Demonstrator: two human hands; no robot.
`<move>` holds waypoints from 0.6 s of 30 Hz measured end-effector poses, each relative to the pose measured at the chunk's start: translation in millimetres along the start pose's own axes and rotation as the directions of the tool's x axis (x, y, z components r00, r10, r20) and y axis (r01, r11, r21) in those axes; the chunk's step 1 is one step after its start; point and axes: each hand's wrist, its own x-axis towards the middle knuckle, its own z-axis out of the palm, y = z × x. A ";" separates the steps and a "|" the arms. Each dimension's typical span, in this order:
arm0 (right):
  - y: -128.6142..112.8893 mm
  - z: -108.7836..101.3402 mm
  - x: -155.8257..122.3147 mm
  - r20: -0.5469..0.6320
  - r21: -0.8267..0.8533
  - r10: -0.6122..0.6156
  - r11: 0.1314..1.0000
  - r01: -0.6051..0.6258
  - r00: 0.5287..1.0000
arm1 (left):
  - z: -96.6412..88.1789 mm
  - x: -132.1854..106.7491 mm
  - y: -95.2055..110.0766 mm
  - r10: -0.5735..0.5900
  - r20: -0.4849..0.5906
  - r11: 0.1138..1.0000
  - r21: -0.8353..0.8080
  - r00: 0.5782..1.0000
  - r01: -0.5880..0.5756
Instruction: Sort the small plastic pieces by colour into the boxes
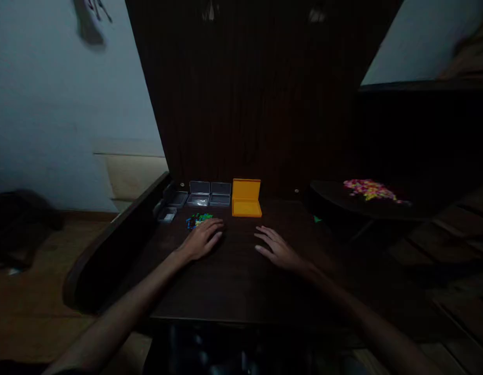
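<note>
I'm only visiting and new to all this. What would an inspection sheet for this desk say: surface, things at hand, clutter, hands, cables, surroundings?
Surface: dark desk, dimly lit.
Things at hand: small coloured pieces in a loose pile; orange-yellow box, lid raised; clear boxes to its left.
Clutter: small green item toward the right, too dim to identify.
Left hand: open, at the near side of the pile; contact unclear.
Right hand: open, no object visible in it.
Cables: nothing seen.
Surroundings: dark panel behind; pale wall at left; pink-and-yellow heap at right.
</note>
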 end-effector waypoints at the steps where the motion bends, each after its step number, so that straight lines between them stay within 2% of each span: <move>1: -2.3 1.7 2.5 0.007 -0.002 -0.016 1.000 0.016 1.000 | 5.7 1.8 5.0 0.027 0.034 1.000 -0.001 0.999 -0.027; 4: -7.5 5.3 8.9 0.026 -0.011 -0.046 0.999 0.046 0.999 | 20.1 6.4 15.4 0.076 0.142 0.997 -0.005 0.987 -0.076; 7: -9.0 6.0 12.1 0.042 -0.026 -0.048 0.998 0.049 0.998 | 26.4 8.5 16.4 0.061 0.203 0.998 -0.025 0.977 -0.057; 18: -4.9 12.1 11.6 0.053 0.025 -0.014 1.000 0.012 0.998 | 20.2 5.2 14.9 0.023 0.308 0.999 -0.046 0.951 -0.009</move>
